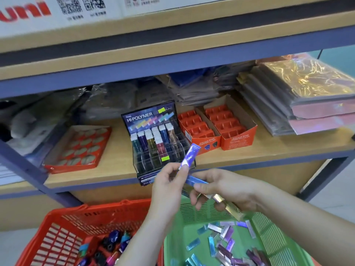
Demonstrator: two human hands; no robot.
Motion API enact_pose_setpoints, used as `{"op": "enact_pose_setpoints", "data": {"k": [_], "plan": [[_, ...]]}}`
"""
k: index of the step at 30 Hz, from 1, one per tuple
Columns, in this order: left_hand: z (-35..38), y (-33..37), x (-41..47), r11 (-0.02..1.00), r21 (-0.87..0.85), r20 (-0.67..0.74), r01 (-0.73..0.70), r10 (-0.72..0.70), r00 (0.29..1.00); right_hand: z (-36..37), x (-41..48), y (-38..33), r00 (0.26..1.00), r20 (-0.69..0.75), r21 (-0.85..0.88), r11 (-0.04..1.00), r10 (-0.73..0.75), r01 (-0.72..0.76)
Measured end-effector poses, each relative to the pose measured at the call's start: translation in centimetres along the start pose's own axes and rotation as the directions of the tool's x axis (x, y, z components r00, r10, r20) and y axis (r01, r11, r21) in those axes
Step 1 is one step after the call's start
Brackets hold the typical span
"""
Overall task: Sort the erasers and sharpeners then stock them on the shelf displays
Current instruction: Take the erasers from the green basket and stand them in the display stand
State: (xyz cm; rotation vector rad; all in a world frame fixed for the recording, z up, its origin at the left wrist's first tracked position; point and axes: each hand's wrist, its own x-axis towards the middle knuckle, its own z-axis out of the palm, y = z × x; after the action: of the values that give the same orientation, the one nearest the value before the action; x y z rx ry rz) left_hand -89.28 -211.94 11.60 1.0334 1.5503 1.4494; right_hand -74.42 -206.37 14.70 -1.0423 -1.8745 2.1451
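Observation:
My left hand [167, 181] pinches a slim blue-violet eraser [189, 155] and holds it up in front of the clear Hi-Polymer display rack [155, 144] on the shelf. My right hand [224, 189] grips a small bundle of slim erasers [226, 202], blue and gold among them. Several upright erasers stand in the rack's back slots. The green basket [272, 233] below holds several loose slim erasers. The red basket [63, 223] on the left holds several sharpeners [111, 244].
Two orange sharpener display boxes [217, 127] with open compartments stand right of the rack. A flat red tray [76, 148] lies to its left. Wrapped paper stacks [303, 96] fill the shelf's right and back. Blue shelf posts [25, 166] frame the shelf.

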Motion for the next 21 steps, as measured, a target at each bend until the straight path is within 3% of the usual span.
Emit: {"op": "enact_pose_setpoints", "data": {"k": [5, 8, 12, 17, 19, 21], "plan": [[0.0, 1.1, 1.1, 0.996, -0.084, -0.021, 0.012, -0.013, 1.000, -0.4, 0.8, 0.3, 0.980, -0.195, 0.094, 0.995, 0.043, -0.025], [1.0, 2.2, 1.0, 0.998, -0.064, 0.026, 0.019, -0.017, 1.000, 0.1, 1.3, -0.1, 0.988, -0.155, 0.134, 0.990, -0.018, 0.039], [1.0, 3.3, 1.4, 0.998, -0.064, 0.009, 0.003, -0.002, 1.000, 0.0, 1.4, -0.2, 0.982, -0.154, 0.041, 0.992, -0.111, 0.119], [-3.6, 6.1, 5.0, 0.989, 0.121, -0.195, -0.090, 0.112, 0.974, -1.2, 1.9, -0.1, 0.962, -0.264, 0.080, 0.993, -0.062, 0.086], [-6.6, 7.4, 6.9, 0.939, 0.321, -0.260, -0.122, 0.211, 0.942, -1.5, 2.4, -0.1, 0.950, -0.308, 0.135, 0.986, -0.053, 0.099], [-9.1, 8.3, 8.4, 0.823, 0.554, -0.246, -0.124, 0.304, 0.921, -1.6, 2.7, -0.3, 0.940, -0.336, 0.178, 0.977, -0.052, 0.118]]}}
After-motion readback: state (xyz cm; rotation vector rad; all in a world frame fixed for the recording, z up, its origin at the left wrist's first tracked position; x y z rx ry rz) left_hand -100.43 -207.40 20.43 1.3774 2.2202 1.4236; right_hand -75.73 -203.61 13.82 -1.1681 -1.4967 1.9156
